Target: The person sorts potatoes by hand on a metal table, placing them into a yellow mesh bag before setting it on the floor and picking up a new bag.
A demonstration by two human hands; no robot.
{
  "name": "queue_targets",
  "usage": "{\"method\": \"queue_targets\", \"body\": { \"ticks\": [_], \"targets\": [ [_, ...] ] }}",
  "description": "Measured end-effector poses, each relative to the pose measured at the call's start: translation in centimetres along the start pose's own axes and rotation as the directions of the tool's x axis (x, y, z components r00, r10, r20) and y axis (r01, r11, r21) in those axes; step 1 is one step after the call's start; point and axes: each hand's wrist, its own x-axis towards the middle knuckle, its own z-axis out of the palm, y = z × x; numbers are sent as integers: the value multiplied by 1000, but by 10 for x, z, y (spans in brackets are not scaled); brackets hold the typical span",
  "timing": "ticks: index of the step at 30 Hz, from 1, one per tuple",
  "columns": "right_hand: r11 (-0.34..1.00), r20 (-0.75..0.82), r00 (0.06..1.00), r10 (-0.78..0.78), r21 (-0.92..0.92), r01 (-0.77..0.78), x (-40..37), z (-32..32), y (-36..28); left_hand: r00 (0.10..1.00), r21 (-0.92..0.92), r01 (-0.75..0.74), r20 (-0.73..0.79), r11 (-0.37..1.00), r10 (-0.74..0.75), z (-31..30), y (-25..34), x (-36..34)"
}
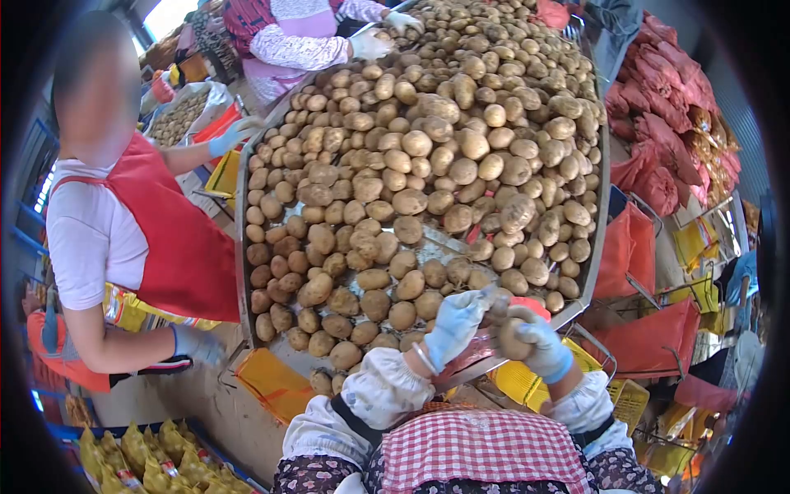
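Both my hands wear light blue-and-white gloves and meet over the near edge of a metal-rimmed table (581, 306) heaped with potatoes (475, 144). My left hand (455, 327) is closed, its fingertips pinching a small, dark, dirty potato (497, 306); its outline is partly hidden. Close beside it, my right hand (543, 346) wraps round a larger brown potato (514, 340). Under the hands, a red bag or sheet (471, 350) lies along the table edge.
A co-worker in a red apron (177, 222) stands at the left rim; another person's gloved hand (372, 44) works at the far left. Red bags (629, 251) and yellow crates (629, 403) are at the right. Bagged potatoes (156, 457) sit lower left, an orange-yellow bag (274, 383) below the rim.
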Motion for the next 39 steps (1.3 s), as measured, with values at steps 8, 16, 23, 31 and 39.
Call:
{"method": "queue_targets", "body": {
  "ticks": [8, 16, 23, 31, 39],
  "targets": [
    [699, -461, 824, -330, -706, -114, -83, -192, -8, 426, 948, 232, 103, -219, 899, -180, 51, -60],
    [-151, 365, 774, -517, -929, 337, 43, 42, -7, 797, 958, 241, -103, -158, 595, -216, 29, -117],
    [-488, 624, 781, 23, -675, 554, 118, 119, 67, 709, 930, 330, -132, -161, 693, -245, 46, -146],
    [-587, 519, 804, 290, -567, 578, 116, 147, 103, 709, 975, 165, -224, 152, 669, -205, 52, -181],
    [-450, 627, 759, -175, -736, 505, 127, 172, 105, 892, 923, 327, -230, -204, 388, -254, 37, -232]
  ]
}}
